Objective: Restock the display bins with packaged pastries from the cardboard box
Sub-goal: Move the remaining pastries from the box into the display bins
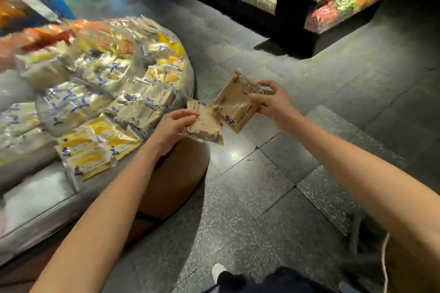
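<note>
My left hand (175, 125) grips a clear-wrapped pale pastry packet (206, 129) just off the right edge of the round display. My right hand (272, 102) holds a second, browner pastry packet (235, 104), tilted, above the floor; the two packets touch at their corners. The display bins (114, 93) at the left hold several white and yellow pastry packets behind clear curved walls. A brown cardboard edge with a white cord (390, 266) shows at the bottom right, its contents out of view.
The display's brown rounded base (181, 173) stands under my left forearm. A dark shelving unit (292, 7) full of colourful sweets stands across the grey tiled floor (273, 185). My shoe (219, 271) is at the bottom.
</note>
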Tool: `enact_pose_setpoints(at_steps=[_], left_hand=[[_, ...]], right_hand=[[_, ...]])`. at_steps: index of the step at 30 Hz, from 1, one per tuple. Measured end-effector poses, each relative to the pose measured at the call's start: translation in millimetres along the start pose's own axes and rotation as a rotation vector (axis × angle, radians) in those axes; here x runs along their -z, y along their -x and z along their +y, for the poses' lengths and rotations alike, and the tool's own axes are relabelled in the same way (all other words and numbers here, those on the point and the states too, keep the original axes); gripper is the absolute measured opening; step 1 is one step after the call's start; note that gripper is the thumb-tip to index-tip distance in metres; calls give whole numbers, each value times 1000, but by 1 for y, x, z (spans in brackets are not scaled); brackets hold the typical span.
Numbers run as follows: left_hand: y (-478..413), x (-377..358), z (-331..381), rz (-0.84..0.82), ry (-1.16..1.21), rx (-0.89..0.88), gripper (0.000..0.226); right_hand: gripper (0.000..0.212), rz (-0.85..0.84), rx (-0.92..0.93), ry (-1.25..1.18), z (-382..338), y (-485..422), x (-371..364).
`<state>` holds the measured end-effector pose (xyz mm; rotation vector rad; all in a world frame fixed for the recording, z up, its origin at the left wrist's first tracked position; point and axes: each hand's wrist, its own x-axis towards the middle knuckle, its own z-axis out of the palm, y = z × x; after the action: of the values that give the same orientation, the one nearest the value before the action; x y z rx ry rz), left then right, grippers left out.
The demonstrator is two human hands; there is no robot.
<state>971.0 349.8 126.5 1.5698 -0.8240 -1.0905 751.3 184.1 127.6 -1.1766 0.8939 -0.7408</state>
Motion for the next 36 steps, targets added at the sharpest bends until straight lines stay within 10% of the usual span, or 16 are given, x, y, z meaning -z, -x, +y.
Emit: enact_pose_setpoints(at_steps=[12, 28, 36], left_hand=[[75, 225, -40, 404, -17, -47, 22], [136, 386, -90, 775, 21, 91, 42], [122, 436, -92, 964, -3, 138, 21]], right_hand=[[33, -408, -34, 169, 45, -33, -259], [98, -1191, -12, 520, 69, -77, -493], [68, -1232, -96, 540, 78, -118, -573]])
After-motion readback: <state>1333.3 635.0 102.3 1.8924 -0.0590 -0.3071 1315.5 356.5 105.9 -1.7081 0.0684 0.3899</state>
